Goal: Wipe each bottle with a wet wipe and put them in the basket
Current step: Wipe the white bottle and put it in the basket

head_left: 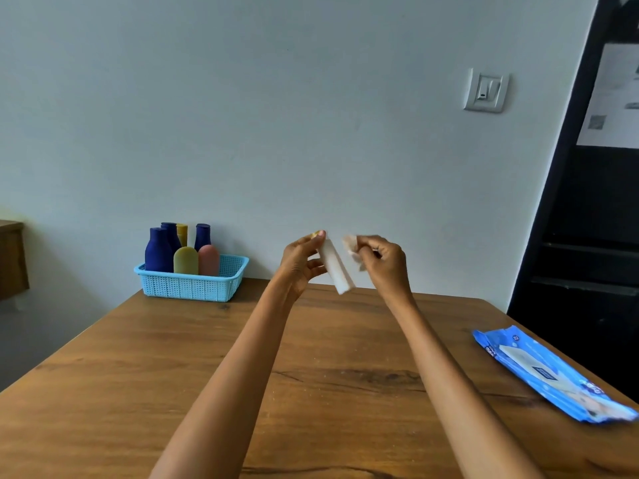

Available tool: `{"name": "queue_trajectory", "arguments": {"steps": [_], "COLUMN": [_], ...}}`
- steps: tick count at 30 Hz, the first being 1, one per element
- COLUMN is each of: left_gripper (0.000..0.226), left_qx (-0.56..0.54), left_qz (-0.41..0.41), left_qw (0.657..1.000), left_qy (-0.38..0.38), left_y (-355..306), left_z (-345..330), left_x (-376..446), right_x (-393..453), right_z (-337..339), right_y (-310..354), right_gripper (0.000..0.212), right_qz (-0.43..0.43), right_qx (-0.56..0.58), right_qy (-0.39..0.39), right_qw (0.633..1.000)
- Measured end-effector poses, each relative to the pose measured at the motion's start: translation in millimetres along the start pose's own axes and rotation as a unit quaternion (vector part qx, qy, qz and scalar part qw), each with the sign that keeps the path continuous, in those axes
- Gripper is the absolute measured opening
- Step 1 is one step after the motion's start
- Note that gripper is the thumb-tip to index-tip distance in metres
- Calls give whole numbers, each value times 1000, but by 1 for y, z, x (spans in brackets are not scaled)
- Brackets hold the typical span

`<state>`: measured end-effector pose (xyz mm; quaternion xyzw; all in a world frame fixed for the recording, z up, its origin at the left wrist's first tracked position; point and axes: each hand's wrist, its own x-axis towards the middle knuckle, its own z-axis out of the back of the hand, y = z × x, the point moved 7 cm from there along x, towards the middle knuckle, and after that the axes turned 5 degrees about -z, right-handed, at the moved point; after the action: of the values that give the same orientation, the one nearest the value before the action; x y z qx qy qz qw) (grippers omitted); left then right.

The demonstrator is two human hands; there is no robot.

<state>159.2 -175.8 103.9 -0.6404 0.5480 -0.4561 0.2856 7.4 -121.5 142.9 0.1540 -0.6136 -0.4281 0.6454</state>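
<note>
My left hand grips a white bottle with a gold cap, held tilted in the air above the far side of the table. My right hand pinches a crumpled wet wipe against the bottle's upper side. A light blue basket stands at the table's far left corner by the wall. It holds several bottles upright: dark blue ones, a yellow one, a pink one.
A blue pack of wet wipes lies flat near the right edge of the wooden table. A dark shelf unit stands to the right. A wooden piece of furniture is at the far left.
</note>
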Motion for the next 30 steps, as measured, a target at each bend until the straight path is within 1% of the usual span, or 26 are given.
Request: {"name": "queue_trajectory", "arguments": {"steps": [2,5,6,8,10,13,16,20,22,24,25,26,27,28,30], "left_gripper": [32,20,16,15,17,21,23,25,29,31,30,26,21,17,13], "left_qx": [26,12,1,-19,-39,-56,-55,-59,-61,-54,-45,-38,-33,-32,-37], "left_qz": [7,12,17,29,37,52,57,60,62,65,66,68,68,66,55], "left_qw": [1000,1000,1000,998,995,994,993,992,992,993,994,995,996,996,997], "left_qy": [15,-4,-21,-59,-82,-83,-88,-93,-91,-79,-71,-61,-52,-42,-31], "left_y": [7,9,8,4,1,-1,2,6,6,4,4,4,4,4,1], "left_z": [-10,-13,-10,-1,4,1,-1,3,6,5,3,0,-4,-7,-12], "left_x": [-3,-3,-2,0,2,1,0,0,1,1,0,0,-1,-2,-3], "right_x": [3,-3,-7,-12,-14,-16,-17,-12,-8,-1,1,3,4,3,-3], "right_z": [-10,-30,-34,-37,-35,-27,-16,-3,5,14,14,10,2,-9,-30], "right_y": [-1,-5,-5,-1,7,18,21,12,5,0,-2,-3,-4,-5,-5], "right_gripper": [30,37,38,35,29,22,31,38,39,34,29,25,25,26,31], "right_qz": [-10,-5,17,77,128,187,214,193,170,126,101,72,38,5,-36], "right_qx": [4,-67,-88,-123,-146,-164,-166,-177,-175,-125,-87,-48,-13,10,21], "right_qy": [38,94,100,104,87,33,5,12,-5,-40,-43,-26,10,58,147], "right_qw": [999,993,991,984,977,968,963,965,970,983,990,996,999,998,988]}}
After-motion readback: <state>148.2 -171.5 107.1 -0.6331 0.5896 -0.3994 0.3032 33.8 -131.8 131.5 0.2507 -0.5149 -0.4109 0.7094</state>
